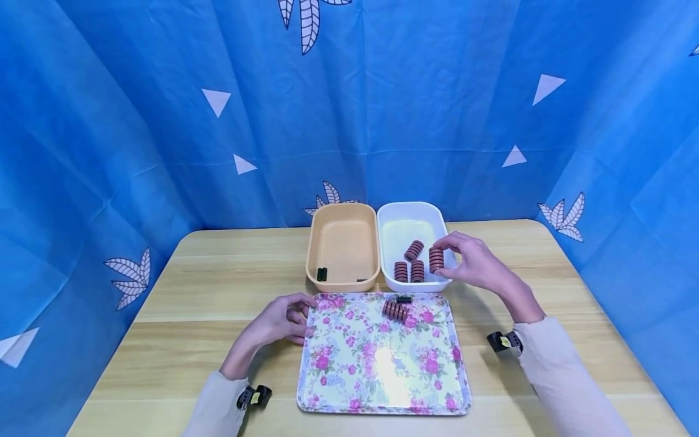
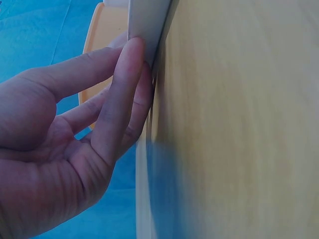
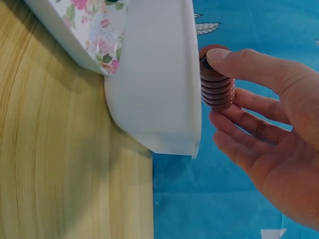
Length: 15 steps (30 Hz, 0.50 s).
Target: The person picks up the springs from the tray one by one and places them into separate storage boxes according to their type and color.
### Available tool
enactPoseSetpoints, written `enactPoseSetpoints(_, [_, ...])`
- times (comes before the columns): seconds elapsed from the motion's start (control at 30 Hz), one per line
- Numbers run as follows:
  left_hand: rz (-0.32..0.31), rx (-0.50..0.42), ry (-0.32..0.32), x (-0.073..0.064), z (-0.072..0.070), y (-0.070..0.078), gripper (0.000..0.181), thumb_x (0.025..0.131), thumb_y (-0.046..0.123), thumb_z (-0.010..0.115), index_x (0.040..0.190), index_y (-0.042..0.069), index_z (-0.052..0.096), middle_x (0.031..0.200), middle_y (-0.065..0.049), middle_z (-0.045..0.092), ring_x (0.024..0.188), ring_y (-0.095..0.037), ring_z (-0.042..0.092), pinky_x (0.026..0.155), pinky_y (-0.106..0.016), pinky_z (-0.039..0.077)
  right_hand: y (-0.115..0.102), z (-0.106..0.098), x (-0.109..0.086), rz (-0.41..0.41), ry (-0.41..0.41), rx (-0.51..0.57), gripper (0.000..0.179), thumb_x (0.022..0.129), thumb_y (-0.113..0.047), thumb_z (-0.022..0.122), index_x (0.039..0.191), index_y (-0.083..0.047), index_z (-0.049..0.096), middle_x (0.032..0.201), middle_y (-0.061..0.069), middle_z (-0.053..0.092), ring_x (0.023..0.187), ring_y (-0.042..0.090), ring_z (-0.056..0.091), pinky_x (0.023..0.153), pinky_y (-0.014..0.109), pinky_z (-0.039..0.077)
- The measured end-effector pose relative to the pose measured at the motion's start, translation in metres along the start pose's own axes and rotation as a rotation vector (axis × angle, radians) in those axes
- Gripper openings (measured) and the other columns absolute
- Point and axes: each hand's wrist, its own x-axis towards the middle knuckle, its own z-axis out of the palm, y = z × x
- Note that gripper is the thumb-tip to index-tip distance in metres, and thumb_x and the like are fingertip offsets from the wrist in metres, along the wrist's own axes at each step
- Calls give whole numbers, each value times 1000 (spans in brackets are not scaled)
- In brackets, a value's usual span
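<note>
Just right of centre in the head view, the right hand [image 1: 474, 262] has a narrow grip, thumb and fingers holding a brown spring [image 1: 436, 260] by its ends over the right side of the white bin [image 1: 405, 226]. The right wrist view puts that spring just above the rim, so the likeliest mishap is a release too far to the right: it could strike the rim and tumble onto the worktop [image 1: 207, 297]. Its ridged, round body may also roll in the pinch if the thumb slides off the end, or, if it can be compressed, spring free under too hard a squeeze. Three loose springs [image 1: 417, 271] lie in the lower half of that bin, and one dropped from height could bounce off them. At the left, the left hand [image 1: 277, 320] has its fingertips on the upper-left edge of the tray [image 1: 352, 358]; whether that grip pinches or merely rests there, I cannot tell. A sideways push could slide the tray into the tan bin [image 1: 344, 243] above it, or set rolling the tray's brown spring [image 1: 395, 311]. Close behind that lies a small black spring [image 1: 404, 299], easily knocked or dragged along by careless fingers reaching for its larger neighbour.
</note>
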Motion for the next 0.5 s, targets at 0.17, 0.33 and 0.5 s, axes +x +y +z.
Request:
enactPoseSetpoints(0.17, [0,8,4,1,0,-1,51,84,-11,77,131,-7,58,104,-22,54,72,-20,63,65,-43,68,-1,2,5,-20,-26,-43,52,75,-6,91,120,4,67,115,17,68,110,40,64,97,57,57])
enactPoseSetpoints(0.33, [-13,21,21,1,0,-1,51,84,-11,78,131,-5,59,104,-20,54,70,-20,62,64,-43,67,-3,3,11,-6,-76,-78,52,75,-7,91,119,4,67,115,18,68,111,40,64,98,57,57])
enactPoseSetpoints(0.5, [-19,16,22,1,1,-1,51,84,-12,77,131,-5,59,104,-21,54,70,-20,62,65,-44,67,-1,5,16,-21,-109,-134,50,74,-10,91,116,5,68,111,17,69,107,38,65,96,53,58])
